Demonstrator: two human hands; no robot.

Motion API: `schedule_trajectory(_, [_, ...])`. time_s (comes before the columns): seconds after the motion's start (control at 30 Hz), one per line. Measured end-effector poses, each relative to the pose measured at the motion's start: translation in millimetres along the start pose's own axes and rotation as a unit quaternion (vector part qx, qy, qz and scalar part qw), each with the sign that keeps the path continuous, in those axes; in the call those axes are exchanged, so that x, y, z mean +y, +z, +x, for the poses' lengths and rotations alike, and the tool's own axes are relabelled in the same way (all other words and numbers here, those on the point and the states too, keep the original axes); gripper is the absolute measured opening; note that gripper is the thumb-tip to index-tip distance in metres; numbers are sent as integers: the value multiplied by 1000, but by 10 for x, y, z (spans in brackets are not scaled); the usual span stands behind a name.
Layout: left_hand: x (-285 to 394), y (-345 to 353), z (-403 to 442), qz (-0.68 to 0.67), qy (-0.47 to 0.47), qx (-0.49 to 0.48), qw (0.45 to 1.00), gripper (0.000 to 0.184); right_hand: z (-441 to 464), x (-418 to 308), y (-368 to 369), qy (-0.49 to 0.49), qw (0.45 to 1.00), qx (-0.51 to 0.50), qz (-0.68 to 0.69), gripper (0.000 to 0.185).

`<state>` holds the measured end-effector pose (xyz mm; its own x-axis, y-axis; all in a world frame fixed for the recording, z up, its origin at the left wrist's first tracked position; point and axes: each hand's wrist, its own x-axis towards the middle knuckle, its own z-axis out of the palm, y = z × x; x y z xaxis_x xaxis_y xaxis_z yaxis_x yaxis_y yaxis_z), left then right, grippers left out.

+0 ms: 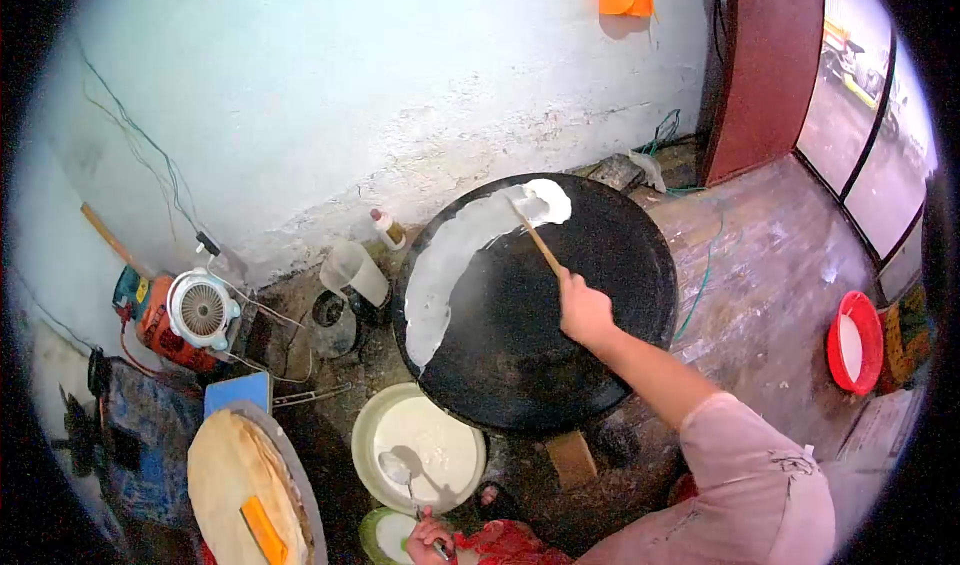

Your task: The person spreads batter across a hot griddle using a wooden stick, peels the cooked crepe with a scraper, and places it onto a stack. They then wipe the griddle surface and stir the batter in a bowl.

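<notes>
Right hand [586, 310]: was closed around stick [541, 243], whose length spared fingers from griddle [540, 360] (perhaps hot).
Left hand [430, 538]: was curled around ladle [395, 467] handle.

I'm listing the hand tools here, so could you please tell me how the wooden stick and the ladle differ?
The wooden stick is tan, while the ladle looks pale and greyish. The wooden stick is in the right hand, the ladle in the left hand. The wooden stick slants over the black griddle, whereas the ladle's head is over the large bowl. Both are slender and hand-held.
</notes>
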<state>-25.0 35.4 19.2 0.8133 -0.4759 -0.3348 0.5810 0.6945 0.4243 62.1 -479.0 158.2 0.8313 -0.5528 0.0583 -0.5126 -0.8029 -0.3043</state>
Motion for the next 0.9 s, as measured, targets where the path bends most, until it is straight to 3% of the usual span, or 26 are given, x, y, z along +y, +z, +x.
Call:
schedule_trajectory(0.1, [-26, 278, 1, -122, -31, 106, 986, 16, 544, 165, 144, 34, 996, 33, -80, 40])
schedule_trajectory(0.2, [17, 389, 1, -145, -27, 183, 972, 15, 239, 573, -164, 63, 993, 33, -91, 37])
schedule_trajectory(0.27, [45, 410, -4, -150, -21, 209, 966, 14, -194, 760, -369, 93, 995, -23, -41, 59])
schedule_trajectory(0.33, [86, 496, -14, -148, -9, 245, 958, 14, -364, 994, -388, 135, 990, -39, 10, 54])
schedule_trajectory(0.4, [147, 609, -54, -139, 10, 291, 946, 13, -425, 1345, -275, -66, 959, 40, 273, 40])
schedule_trajectory(0.43, [182, 686, -85, -138, 21, 316, 939, 13, -396, 1336, -432, -49, 937, 11, 344, 31])
schedule_trajectory(0.53, [261, 1213, -231, -126, 72, 374, 916, 13, -3, 1601, -410, 50, 932, 36, 356, 31])
schedule_trajectory(0.57, [249, 1502, -304, -93, 82, 378, 918, 13, 161, 1690, -370, 76, 935, 50, 343, 34])
schedule_trajectory(0.6, [280, 1165, -453, 42, 88, 301, 949, 14, 351, 1808, -270, 102, 936, 63, 331, 37])
schedule_trajectory(0.67, [288, 1748, -518, -82, 86, 305, 945, 16, 771, 2073, 102, 110, 951, 56, 283, 46])
schedule_trajectory(0.73, [291, 1952, -616, -112, 66, 266, 955, 18, 874, 1943, 105, 148, 910, -15, 386, 52])
schedule_trajectory(0.8, [290, 2050, -652, -141, 47, 226, 963, 20, 675, 1740, -184, 167, 870, -104, 453, 45])
schedule_trajectory(0.9, [188, 2158, -674, -201, 12, 165, 965, 25, 882, 1960, 222, 107, 914, -28, 391, 37])
